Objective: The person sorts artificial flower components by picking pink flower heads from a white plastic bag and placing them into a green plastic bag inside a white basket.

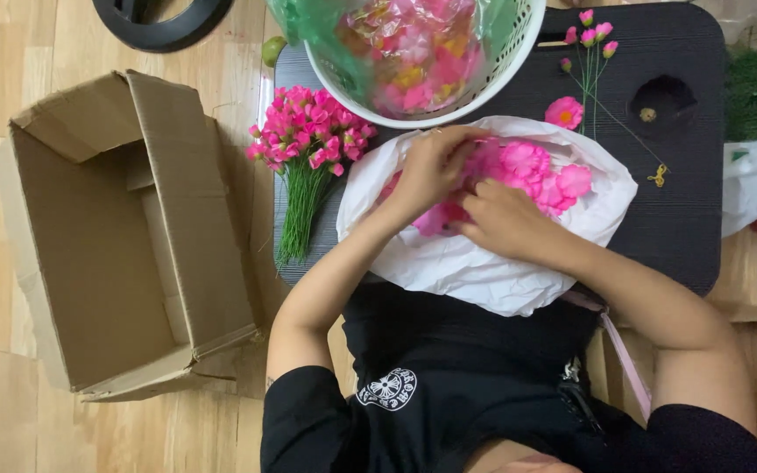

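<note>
On the black lap table: a white plastic bag (475, 263) lies open, full of pink fabric flower heads (532, 171)
Flower heads: they look light, soft and easily crushed (thin petals, no stems seen on them), so a gentle pinch at the centre of one head seems the safest hold
Left hand (431, 166): fingers curled together down among the flower heads at the bag's upper edge; whether it grips one I cannot tell
Right hand (501, 219): laid over the flower heads lower in the bag, fingers bent and closed on pink petals
Bag: thin and crinkly, likely slippery and quick to slide on the black lap table (685, 210)
Beside the bag: a bunch of pink buds on green wire stems (304, 149), stiff stems being the place to hold them
Above: a white basket (501, 70) lined with green plastic, holding mixed flower heads
Right of it: one small budded sprig (590, 52)
Left, on the wooden floor: an open cardboard box (124, 236)
</note>
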